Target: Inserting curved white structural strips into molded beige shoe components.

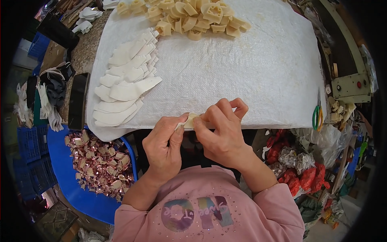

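Just past the front edge of the table, my left hand (163, 139) and my right hand (221, 129) meet at chest height. Between their thumbs and fingers is a small cream-coloured piece (190, 120), mostly covered by the fingers. A pale strip shows along its left side, under my left thumb and forefinger. My right hand pinches the other end, with its outer fingers curled up. Left of my hands, overlapping rows of thin white curved cut pieces (129, 86) lie on the table. Beyond them is a heap of cream moulded blocks (191, 18), some with hollows.
A white woven sheet (242, 72) covers the table. Green-and-orange-handled scissors (317, 117) lie at its right edge, a black phone (78, 101) at its left. Lower left, a blue tub (72, 193) holds shiny pinkish pieces (102, 161). Red plastic bags (308, 177) crowd the right.
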The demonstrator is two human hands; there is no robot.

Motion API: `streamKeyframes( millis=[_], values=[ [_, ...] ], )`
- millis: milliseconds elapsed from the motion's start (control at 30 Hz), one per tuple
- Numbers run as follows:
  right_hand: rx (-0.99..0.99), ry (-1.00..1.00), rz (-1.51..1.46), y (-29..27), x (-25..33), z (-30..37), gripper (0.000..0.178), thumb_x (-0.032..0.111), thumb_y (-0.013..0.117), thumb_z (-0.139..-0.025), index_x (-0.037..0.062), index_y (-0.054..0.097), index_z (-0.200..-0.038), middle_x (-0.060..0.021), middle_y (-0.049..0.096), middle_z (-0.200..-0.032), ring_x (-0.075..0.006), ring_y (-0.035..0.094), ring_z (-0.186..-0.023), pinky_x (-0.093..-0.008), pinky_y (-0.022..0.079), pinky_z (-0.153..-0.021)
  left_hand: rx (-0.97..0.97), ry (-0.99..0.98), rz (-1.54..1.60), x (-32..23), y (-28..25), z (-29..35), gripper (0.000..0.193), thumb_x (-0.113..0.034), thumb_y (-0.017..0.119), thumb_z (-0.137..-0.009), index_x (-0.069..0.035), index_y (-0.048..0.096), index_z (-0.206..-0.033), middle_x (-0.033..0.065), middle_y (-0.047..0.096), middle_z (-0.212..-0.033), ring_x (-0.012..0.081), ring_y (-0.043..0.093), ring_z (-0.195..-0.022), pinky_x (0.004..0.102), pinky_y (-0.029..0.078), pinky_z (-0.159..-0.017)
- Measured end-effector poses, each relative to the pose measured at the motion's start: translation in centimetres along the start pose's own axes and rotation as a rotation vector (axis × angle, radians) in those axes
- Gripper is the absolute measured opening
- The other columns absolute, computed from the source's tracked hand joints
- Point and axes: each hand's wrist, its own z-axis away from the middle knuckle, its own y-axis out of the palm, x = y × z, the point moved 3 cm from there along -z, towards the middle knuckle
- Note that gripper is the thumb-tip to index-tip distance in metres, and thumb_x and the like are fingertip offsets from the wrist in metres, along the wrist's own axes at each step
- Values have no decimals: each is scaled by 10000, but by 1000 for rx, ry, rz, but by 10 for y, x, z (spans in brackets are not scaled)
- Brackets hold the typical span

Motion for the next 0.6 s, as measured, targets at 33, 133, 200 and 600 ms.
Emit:
streamKeyframes(
  millis=[33,133,200,600],
  values=[
    [-1,4,0,1,0,1,222,80,628,-593,118,544,-795,-24,422,-732,-212,448,-724,-429,245,-717,3,47,-73,-2,1,1,196,-25,538,-887,63,611,-1046,139,628,-836,178,582,-693,260,455,-616],
    [-6,-5,-23,5,-3,2,202,80,626,-601,105,526,-775,-32,416,-724,-223,448,-727,-429,250,-710,0,180,-202,-1,5,2,209,-23,544,-880,66,602,-1060,159,620,-848,252,599,-722,300,477,-646],
    [-37,-9,-33,11,-6,3,229,74,647,-598,105,552,-804,-32,434,-736,-217,448,-722,-423,249,-717,-6,266,-256,-2,6,2,215,-28,548,-878,68,599,-1064,170,615,-863,282,601,-742,317,484,-665],
    [-69,139,-691,12,-17,10,290,-38,646,-652,94,595,-905,-35,462,-767,-195,450,-753,-354,252,-737,-37,286,33,17,4,-4,183,-152,673,-820,-33,669,-959,32,556,-755,151,498,-693,248,414,-613]
  ],
)
